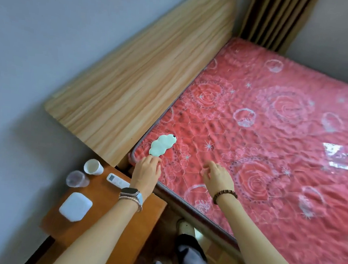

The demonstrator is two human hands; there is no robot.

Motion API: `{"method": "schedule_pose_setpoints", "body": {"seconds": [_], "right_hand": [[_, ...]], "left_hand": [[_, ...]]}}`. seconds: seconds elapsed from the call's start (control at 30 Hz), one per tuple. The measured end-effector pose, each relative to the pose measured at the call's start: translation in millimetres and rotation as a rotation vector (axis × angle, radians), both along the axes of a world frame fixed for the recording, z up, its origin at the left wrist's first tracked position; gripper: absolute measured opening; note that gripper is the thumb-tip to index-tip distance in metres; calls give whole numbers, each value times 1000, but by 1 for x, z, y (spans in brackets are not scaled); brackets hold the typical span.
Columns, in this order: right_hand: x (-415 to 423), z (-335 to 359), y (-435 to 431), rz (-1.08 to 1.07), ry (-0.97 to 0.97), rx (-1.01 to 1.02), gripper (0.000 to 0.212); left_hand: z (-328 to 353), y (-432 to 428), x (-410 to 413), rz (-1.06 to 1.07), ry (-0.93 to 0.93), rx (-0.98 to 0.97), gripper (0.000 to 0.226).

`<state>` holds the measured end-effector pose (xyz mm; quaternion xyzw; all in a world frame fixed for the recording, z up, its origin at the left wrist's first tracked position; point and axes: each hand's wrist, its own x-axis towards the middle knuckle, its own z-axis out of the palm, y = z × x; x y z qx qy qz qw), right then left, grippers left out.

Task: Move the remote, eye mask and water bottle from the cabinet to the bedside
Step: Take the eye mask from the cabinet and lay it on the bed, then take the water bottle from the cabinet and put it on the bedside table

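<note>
Leaned over the red mattress (253, 128) and the cabinet (106, 220) beside it, right hand (217, 177) loose and empty above the mattress, left hand (146, 171) with fingertips (156, 159) at the near end of the eye mask (162, 145) on the mattress corner; could not tell pinch from touch. Needed the eye mask left flat, clear of the edge, before going for the remote (117, 181) on the cabinet

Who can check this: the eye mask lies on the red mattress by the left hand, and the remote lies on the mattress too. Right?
Not quite. The head view shows the remote on the orange cabinet, not on the mattress. The eye mask does lie on the red mattress by the left hand.
</note>
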<state>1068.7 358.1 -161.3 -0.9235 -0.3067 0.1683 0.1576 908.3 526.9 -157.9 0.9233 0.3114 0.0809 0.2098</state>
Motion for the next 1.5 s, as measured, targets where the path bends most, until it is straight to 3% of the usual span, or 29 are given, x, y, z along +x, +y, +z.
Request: {"method": "schedule_pose_setpoints", "body": {"seconds": [0.4,0.77,1.17,1.5], "right_hand": [[-94,37,-119,-371,-46,10,19],[-151,57,-257,-730,-88,11,20],[-253,83,-481,-1348,-117,51,20],[-370,93,-583,-1724,-163,16,19]], "left_hand": [[24,-49,-6,-419,-55,46,14],[38,-177,28,-772,-115,70,13],[69,-442,57,-1337,-230,18,13],[83,-621,10,-1740,-236,20,16]]}}
